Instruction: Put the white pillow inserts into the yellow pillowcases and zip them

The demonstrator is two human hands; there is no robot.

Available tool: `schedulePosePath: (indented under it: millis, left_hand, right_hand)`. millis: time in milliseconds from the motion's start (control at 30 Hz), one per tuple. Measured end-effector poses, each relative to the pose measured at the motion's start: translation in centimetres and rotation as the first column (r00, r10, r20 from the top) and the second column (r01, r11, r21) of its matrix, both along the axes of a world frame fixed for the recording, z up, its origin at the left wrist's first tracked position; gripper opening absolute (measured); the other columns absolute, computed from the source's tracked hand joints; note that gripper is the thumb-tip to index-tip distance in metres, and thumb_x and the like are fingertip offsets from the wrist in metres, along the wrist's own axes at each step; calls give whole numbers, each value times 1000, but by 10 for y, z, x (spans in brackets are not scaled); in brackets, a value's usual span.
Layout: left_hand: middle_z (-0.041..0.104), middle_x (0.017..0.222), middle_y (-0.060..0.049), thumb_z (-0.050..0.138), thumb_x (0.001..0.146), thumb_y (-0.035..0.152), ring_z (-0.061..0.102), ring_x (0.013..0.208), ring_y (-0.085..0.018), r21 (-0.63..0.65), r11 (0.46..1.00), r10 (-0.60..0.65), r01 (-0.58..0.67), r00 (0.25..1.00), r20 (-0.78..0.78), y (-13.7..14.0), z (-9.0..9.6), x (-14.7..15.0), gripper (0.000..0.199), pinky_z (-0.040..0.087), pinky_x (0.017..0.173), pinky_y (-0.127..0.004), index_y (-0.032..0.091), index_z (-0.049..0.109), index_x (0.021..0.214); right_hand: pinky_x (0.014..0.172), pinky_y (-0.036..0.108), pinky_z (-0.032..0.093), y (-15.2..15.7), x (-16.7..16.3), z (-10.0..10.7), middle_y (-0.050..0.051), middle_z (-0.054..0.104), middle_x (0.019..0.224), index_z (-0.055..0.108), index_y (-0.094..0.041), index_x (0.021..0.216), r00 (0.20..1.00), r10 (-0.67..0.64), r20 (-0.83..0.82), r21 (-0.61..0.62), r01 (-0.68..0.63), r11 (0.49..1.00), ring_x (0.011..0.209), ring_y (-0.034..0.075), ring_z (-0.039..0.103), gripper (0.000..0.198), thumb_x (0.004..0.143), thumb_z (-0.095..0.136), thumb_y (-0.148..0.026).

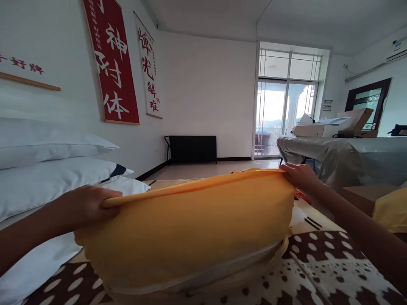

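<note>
A yellow pillowcase (190, 228) is stretched wide in front of me. My left hand (92, 205) is closed round its upper left corner, thumb along the folded edge. At the upper right corner, my right hand (300, 173) pinches the cloth. The top edge runs taut between both hands and rises to the right. Whitish material shows along the lower edge of the yellow cloth; whether it is a pillow inside, I cannot tell. Beneath lies a brown and cream patterned blanket (333, 262).
Several white pillows (57, 182) are stacked on the left, close to my left arm. A plastic-covered table (337, 148) with open boxes stands at the right. More yellow cloth (392, 207) lies at the right edge. A black folded panel (192, 149) leans by the far wall.
</note>
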State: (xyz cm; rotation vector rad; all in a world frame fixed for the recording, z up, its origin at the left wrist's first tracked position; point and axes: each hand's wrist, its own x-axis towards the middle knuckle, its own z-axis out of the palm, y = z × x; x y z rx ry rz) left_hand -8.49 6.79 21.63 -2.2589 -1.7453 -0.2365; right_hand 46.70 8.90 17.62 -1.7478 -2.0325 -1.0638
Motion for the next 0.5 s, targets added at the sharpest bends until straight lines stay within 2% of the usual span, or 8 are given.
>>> schedulePosePath:
  millis: [67, 100, 167, 233, 300, 367, 400, 500]
  left_hand:
    - [61, 57, 4, 40, 72, 45, 55, 62, -17, -138, 983, 115, -121, 992, -56, 2, 6, -15, 33, 31, 63, -25, 21, 56, 56]
    - [63, 59, 3, 42, 72, 45, 56, 65, -18, -114, 978, 163, -174, 981, -104, 3, 10, -18, 33, 32, 69, -27, 22, 59, 56]
    - [66, 68, -2, 46, 72, 36, 58, 74, -21, 84, 979, 202, -187, 950, -236, 4, 17, -13, 26, 31, 79, -34, 21, 63, 59]
    - [67, 81, -7, 45, 71, 20, 57, 86, -23, 298, 953, 171, -56, 911, -374, 6, 23, 4, 21, 29, 84, -37, 19, 65, 65]
    - [67, 86, -9, 41, 71, 10, 56, 89, -24, 372, 925, 126, 73, 866, -483, 10, 28, 23, 26, 29, 84, -38, 17, 66, 74]
    - [66, 86, -10, 35, 75, 8, 55, 89, -25, 410, 908, 149, 86, 848, -508, 14, 37, 34, 31, 29, 81, -39, 16, 64, 82]
    - [66, 87, -10, 32, 78, 9, 55, 88, -25, 445, 894, 190, 56, 852, -488, 16, 42, 36, 32, 29, 80, -39, 15, 63, 85]
    - [65, 91, -8, 20, 84, 14, 54, 82, -20, 558, 823, 349, -108, 871, -346, 17, 64, 27, 40, 28, 76, -35, 13, 59, 92]
  right_hand:
    - [62, 27, 30, -2, 14, 1, 4, 69, 86, 63, -21, 92, 997, 33, -70, 74, -27, 997, 75, 17, 61, 28, 86, 36, -21]
    - [64, 27, 31, -3, 18, 1, 3, 69, 84, 64, -21, 89, 994, 49, -96, 68, -42, 997, 75, 17, 61, 26, 84, 38, -21]
    - [63, 26, 30, -7, 16, 1, 2, 69, 78, 63, -21, 81, 991, 35, -132, -11, -37, 999, 71, 16, 60, 21, 79, 43, -20]
    - [57, 26, 26, -10, 3, 1, 2, 68, 74, 63, -21, 79, 990, -34, -135, -112, 18, 994, 67, 16, 59, 19, 78, 44, -20]
    - [54, 26, 22, -14, -13, 7, 4, 69, 79, 63, -21, 85, 995, -43, -88, -150, 29, 988, 67, 17, 60, 20, 80, 44, -22]
    - [54, 27, 20, -17, -24, 20, 6, 69, 84, 63, -20, 90, 999, -34, -42, -84, 30, 996, 71, 18, 60, 22, 82, 43, -22]
    - [54, 27, 19, -17, -25, 29, 6, 68, 86, 63, -20, 91, 997, -56, -49, -7, 56, 998, 72, 18, 60, 23, 83, 42, -21]
    - [53, 28, 16, -16, -15, 55, 8, 68, 90, 63, -17, 93, 964, -189, -190, 253, 234, 939, 72, 19, 59, 27, 83, 38, -18]
